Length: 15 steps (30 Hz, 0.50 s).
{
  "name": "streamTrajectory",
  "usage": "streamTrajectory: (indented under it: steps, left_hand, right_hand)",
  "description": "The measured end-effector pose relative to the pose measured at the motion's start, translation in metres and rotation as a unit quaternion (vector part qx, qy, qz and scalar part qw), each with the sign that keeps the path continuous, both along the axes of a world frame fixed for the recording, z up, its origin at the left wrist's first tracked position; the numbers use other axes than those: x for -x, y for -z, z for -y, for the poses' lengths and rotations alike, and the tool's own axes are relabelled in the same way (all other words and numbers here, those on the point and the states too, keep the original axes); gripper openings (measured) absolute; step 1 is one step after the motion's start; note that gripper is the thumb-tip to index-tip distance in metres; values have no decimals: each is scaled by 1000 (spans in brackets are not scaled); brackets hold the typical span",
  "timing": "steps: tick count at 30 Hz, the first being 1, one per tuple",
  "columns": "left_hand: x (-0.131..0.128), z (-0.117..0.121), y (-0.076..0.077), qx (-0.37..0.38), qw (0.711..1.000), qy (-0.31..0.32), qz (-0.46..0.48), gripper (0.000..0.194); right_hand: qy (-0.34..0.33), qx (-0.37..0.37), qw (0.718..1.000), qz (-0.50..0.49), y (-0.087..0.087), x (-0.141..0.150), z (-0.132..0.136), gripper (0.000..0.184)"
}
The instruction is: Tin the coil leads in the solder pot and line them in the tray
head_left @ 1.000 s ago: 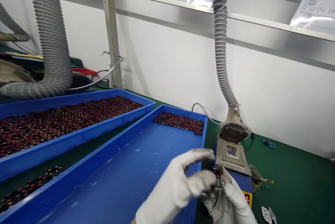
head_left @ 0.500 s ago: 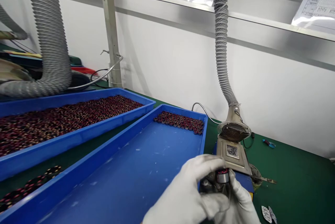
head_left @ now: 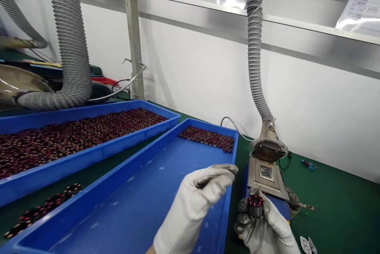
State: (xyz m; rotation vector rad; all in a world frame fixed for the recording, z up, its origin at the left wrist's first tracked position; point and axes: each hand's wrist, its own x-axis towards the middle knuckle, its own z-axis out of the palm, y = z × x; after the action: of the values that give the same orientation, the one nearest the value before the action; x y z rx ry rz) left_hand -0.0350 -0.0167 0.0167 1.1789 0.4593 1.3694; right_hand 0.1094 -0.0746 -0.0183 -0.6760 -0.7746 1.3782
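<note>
Both my hands wear white gloves with dirty fingertips. My right hand is closed around a small round coil of dark red wire, held upright just in front of the solder pot. My left hand hovers over the near blue tray, its fingers curled loosely and stretched toward the right, with nothing in them. A short row of the same red coils lies at that tray's far end.
A second blue tray at left is packed with red coils. Grey ribbed extraction hoses hang at left and above the solder pot. More coils lie on the green mat between trays. Small cutters rest far right.
My left hand has let go of the coil and drawn back to the left over the tray. My right hand keeps the coil, now lower and to the right.
</note>
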Motion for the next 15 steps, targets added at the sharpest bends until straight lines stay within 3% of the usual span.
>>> streamTrajectory:
  steps: [3,7,10,13,15]
  left_hand:
    - [1,4,-6,-3,984,111,-136,27]
    - [-6,10,-15,4,981,130,-147,14]
    - [-6,10,-14,28,990,118,-71,13]
    - [1,9,-12,51,998,37,-1,11]
    - [5,8,-12,62,998,-2,-1,8]
  right_hand:
    - [-4,9,1000,-17,1,-2,2,25]
    - [-29,16,999,-27,-4,5,2,26]
    - [-40,13,999,-22,-7,10,1,24]
    - [-43,12,999,-18,-8,10,1,24]
    - [-43,10,999,-16,-6,8,1,28]
